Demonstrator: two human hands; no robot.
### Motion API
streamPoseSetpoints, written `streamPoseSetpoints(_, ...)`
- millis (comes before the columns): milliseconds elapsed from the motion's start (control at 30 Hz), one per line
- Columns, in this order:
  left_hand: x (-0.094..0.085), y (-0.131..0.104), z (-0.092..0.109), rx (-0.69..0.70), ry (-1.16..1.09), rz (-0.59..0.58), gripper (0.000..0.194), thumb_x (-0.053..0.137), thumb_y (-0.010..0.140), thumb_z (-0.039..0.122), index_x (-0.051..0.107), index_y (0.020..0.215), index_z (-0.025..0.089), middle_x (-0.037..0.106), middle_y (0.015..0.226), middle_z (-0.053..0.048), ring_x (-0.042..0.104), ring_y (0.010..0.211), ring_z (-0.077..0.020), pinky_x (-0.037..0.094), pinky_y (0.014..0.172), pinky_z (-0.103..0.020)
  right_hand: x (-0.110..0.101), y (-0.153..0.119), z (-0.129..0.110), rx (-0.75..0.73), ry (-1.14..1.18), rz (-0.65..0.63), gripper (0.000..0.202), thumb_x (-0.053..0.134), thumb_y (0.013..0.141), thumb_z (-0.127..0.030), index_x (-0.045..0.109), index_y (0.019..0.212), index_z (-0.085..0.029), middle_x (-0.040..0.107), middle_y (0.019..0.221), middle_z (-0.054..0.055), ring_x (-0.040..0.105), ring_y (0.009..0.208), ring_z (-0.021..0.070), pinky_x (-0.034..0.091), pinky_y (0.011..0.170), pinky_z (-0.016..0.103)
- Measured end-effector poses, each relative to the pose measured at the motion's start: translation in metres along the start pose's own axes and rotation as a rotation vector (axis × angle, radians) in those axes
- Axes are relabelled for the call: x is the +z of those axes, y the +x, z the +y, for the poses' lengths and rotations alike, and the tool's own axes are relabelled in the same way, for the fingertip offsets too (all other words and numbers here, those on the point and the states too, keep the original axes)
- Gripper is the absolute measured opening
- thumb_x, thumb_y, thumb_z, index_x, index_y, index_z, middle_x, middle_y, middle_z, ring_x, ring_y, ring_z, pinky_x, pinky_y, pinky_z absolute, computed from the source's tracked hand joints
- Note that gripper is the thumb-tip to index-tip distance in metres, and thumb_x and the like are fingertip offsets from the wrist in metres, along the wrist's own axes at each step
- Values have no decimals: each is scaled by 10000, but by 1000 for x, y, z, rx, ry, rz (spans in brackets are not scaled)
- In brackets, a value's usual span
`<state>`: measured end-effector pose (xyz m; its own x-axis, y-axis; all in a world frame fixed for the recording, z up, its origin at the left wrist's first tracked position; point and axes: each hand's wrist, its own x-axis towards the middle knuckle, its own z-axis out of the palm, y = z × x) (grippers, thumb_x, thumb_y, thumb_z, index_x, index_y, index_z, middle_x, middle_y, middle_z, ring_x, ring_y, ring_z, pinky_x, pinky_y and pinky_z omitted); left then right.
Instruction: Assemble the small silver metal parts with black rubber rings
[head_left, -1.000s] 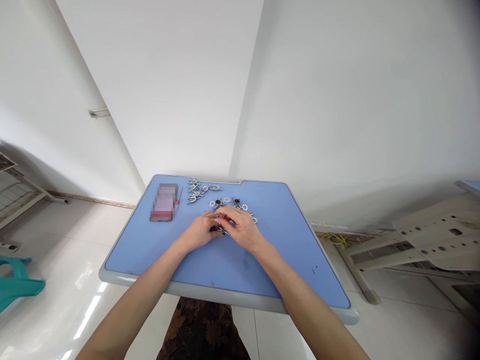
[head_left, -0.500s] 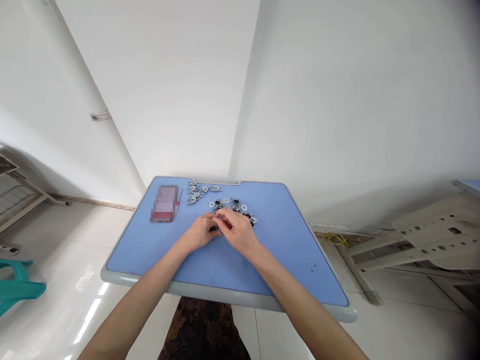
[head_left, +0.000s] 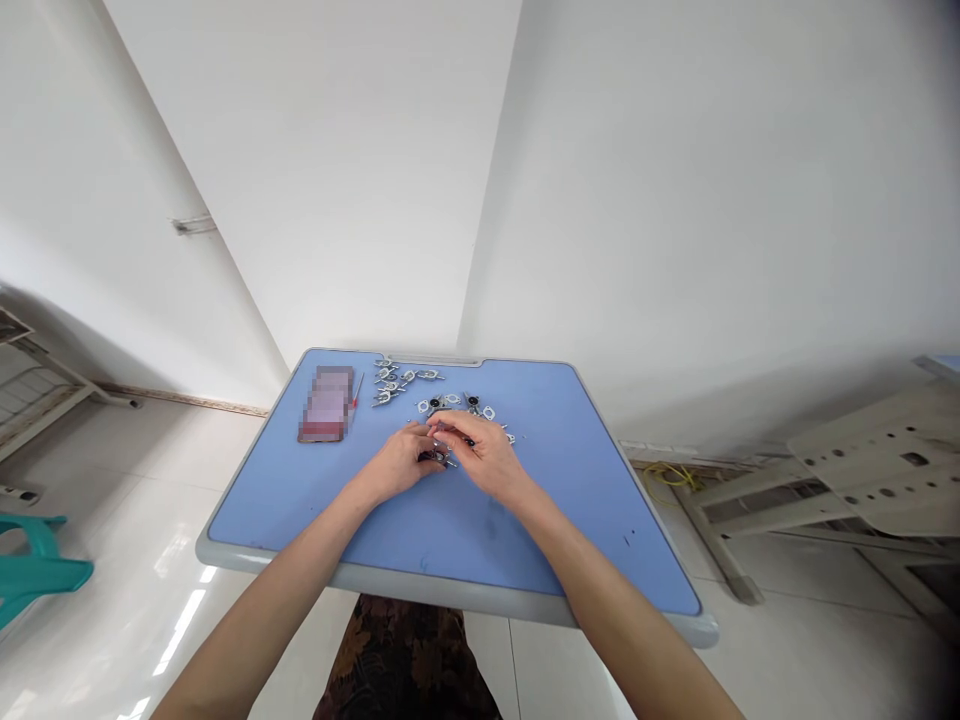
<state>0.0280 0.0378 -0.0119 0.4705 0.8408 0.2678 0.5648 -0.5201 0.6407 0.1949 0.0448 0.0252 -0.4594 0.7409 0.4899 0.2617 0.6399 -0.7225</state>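
Observation:
Close to the middle of the blue table (head_left: 300, 510), my left hand (head_left: 401, 463) is closed on a small metal and black part (head_left: 439, 457), which rests low near the tabletop. My right hand (head_left: 478, 452) is just to its right, thumb and fingertips pinched together above that part. What the pinch holds, if anything, is too small to make out. Behind my hands lie several loose metal parts with round black pieces (head_left: 472, 400) and flat oval plates (head_left: 452, 399); my right hand hides some of them.
Several similar metal parts (head_left: 388, 385) lie in a group at the far edge. A blurred phone-like rectangle (head_left: 326, 405) and a thin screwdriver-like tool with a red end (head_left: 357, 390) are at the left. A teal stool (head_left: 45, 570) stands on the floor at left, a desk frame (head_left: 862, 470) at right.
My right hand has shifted slightly right and its fingers have lifted, so more of the part in my left hand shows. My left hand stays nearly in place.

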Motion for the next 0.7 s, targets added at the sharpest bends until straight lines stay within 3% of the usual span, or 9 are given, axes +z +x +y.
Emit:
streamPoseSetpoints(333, 2, -2, -1, 16, 48, 20, 111, 646, 775, 125, 703, 853, 178, 661, 903, -50, 571, 895, -205, 464, 799, -314, 6, 2, -4, 48, -75, 79, 133, 502, 847, -201, 622, 794, -221, 656, 742, 15, 599, 690, 163, 465, 637, 277)
streamPoseSetpoints(567, 3, -1, -3, 10, 58, 19, 92, 647, 780, 146, 702, 842, 186, 661, 886, -43, 571, 886, -205, 466, 790, -313, 10, 2, -6, 51, -91, 103, 127, 512, 846, -231, 615, 773, -218, 648, 725, 18, 585, 675, 165, 472, 644, 286)
streamPoseSetpoints(700, 0, -2, -2, 8, 63, 14, 125, 647, 785, 150, 708, 883, 198, 662, 942, -45, 567, 908, -208, 462, 812, -317, 4, 1, -4, 94, 12, 114, 105, 530, 836, -241, 632, 833, -215, 666, 766, 22, 601, 680, 160, 492, 640, 279)
